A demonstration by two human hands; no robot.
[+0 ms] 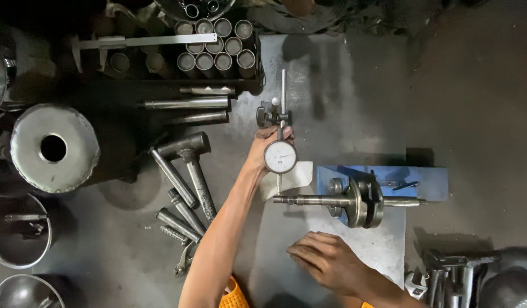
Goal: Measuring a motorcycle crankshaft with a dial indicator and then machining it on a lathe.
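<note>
- Left hand grips the round, white-faced dial indicator on its slim steel stand.
- Right hand rests flat, fingers spread, on the gritty metal plate.
- Dull steel crankshaft sits in a blue fixture.

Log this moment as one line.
left hand: holds dial gauge | gauge tip: over crankshaft | right hand: flat on plate

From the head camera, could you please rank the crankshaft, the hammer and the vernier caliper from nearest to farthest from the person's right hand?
1. Crankshaft: just above the right hand, on the blue stand.
2. Hammer: to the left, past the left forearm.
3. Vernier caliper: far upper left, over the dark tray of metal sleeves.
</note>
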